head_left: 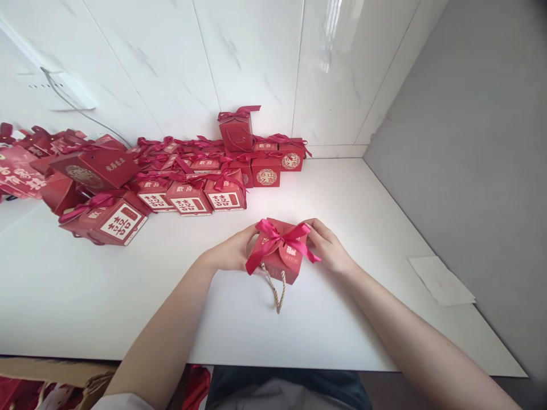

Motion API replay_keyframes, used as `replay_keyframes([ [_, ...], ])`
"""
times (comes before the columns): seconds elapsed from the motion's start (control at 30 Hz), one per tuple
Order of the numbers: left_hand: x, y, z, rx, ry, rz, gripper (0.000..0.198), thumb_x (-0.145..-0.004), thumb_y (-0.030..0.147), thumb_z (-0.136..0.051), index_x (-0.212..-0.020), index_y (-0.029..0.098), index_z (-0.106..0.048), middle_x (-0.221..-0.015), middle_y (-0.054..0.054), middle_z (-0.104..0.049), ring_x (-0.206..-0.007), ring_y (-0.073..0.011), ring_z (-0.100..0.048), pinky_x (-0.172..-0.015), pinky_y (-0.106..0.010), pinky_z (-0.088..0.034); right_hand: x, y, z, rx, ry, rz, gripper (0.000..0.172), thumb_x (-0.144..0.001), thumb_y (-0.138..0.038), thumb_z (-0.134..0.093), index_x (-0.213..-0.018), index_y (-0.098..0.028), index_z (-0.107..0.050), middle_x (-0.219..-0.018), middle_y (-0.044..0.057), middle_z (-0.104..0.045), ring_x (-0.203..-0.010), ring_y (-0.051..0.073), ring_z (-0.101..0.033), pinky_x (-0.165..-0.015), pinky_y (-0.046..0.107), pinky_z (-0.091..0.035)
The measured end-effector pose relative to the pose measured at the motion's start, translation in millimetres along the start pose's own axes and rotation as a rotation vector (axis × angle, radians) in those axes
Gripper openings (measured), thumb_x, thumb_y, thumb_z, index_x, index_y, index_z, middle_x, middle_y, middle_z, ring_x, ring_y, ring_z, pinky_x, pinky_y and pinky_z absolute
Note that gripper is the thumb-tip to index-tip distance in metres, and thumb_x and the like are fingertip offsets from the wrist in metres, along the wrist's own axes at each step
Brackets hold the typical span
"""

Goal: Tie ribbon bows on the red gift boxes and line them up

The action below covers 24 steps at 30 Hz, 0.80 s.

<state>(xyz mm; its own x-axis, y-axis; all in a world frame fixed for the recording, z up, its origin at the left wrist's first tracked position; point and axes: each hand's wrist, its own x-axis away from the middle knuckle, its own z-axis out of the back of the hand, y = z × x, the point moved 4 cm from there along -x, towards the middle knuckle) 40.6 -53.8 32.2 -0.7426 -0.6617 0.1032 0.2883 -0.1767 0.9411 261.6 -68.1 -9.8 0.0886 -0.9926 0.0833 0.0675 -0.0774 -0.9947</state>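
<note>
A small red gift box (285,263) with a bright pink-red ribbon bow on top stands on the white table, between both hands. A twisted cord handle hangs from its near side. My left hand (235,249) holds the box's left side, its fingertips partly hidden behind the box. On the right side, my right hand (327,244) grips the box near the back corner, fingers curved round it.
Rows of red boxes with ribbons (188,196) stand along the tiled wall, with more piled at the left. White paper (440,280) lies at the right edge of the table (205,336). A cardboard box (51,370) sits below, front left.
</note>
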Motion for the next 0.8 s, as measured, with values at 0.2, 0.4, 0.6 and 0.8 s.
replay_keyframes([
  [0.2,-18,-26,7.2,0.203,0.416,-0.151,0.083,-0.070,0.037,-0.082,-0.140,0.019,-0.043,-0.136,-0.015,-0.059,-0.125,-0.0358,-0.057,-0.104,-0.050,-0.048,1,-2,-4,-0.181,-0.090,0.082,0.057,-0.096,-0.068,-0.035,-0.133,-0.029,-0.055,-0.145,0.008,-0.053,-0.131,0.028,-0.051,-0.101,0.047,-0.048],
  [0.4,-20,-30,6.0,0.267,0.535,-0.261,0.082,-0.067,0.034,-0.085,-0.137,0.019,-0.045,-0.138,-0.015,-0.057,-0.127,-0.0346,-0.055,-0.105,-0.048,-0.048,4,-2,-13,-0.184,-0.312,0.220,0.092,-0.086,-0.054,-0.068,-0.156,-0.044,-0.009,-0.166,0.003,-0.016,-0.149,0.029,-0.027,-0.114,0.056,-0.035],
  [0.6,-16,-25,4.4,0.109,0.553,-0.279,0.086,-0.066,0.033,-0.085,-0.139,0.021,-0.040,-0.138,-0.015,-0.054,-0.125,-0.0331,-0.055,-0.104,-0.048,-0.048,0,-1,-14,-0.163,-0.362,0.285,0.087,-0.086,-0.046,-0.071,-0.154,-0.041,-0.019,-0.162,0.006,-0.027,-0.141,0.030,-0.041,-0.109,0.055,-0.043],
  [0.8,-7,-19,7.8,-0.298,0.689,-0.355,0.107,-0.052,0.029,-0.091,-0.142,0.024,-0.034,-0.140,-0.014,-0.048,-0.127,-0.0342,-0.052,-0.106,-0.049,-0.045,7,-16,3,-0.050,0.052,0.520,0.052,-0.099,-0.052,-0.046,-0.146,-0.036,-0.035,-0.157,0.006,-0.033,-0.142,0.028,-0.037,-0.112,0.053,-0.038],
])
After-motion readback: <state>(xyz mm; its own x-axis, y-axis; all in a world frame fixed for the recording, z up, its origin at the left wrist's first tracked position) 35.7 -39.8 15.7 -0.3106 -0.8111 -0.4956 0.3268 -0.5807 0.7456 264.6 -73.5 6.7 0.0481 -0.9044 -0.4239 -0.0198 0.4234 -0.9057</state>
